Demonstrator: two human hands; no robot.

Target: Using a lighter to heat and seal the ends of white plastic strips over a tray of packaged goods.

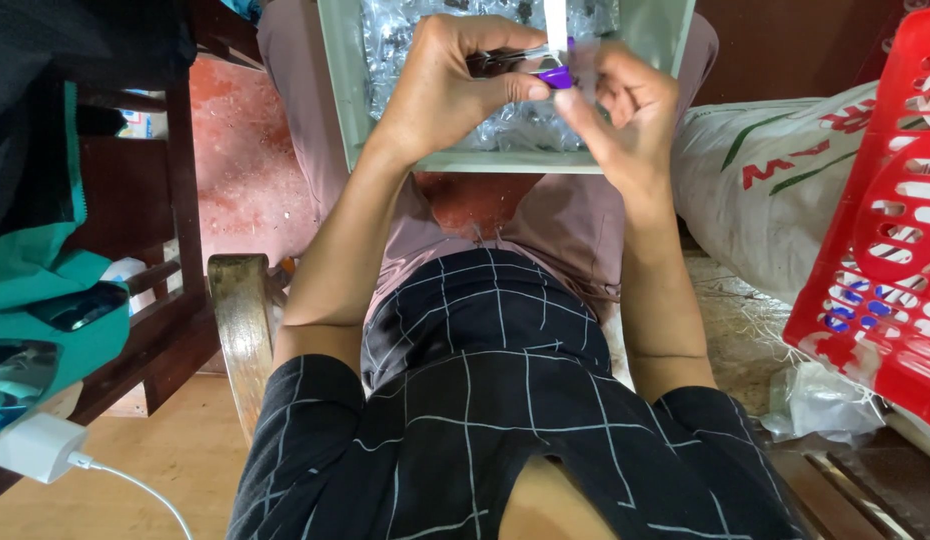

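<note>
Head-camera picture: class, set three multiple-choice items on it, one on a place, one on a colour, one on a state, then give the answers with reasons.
1. Where is the red basket?
A. at the right edge
B. on the lap
C. inside the tray

2. What colour is the small piece pinched between the hands?
A. yellow
B. purple
C. orange

3. How are the two hands?
A. resting flat on the knees
B. far apart
C. together over the tray

Answers:
1 A, it stands beside the white sack.
2 B, purple shows between the fingers.
3 C, the left hand and right hand meet on the small piece.
</note>
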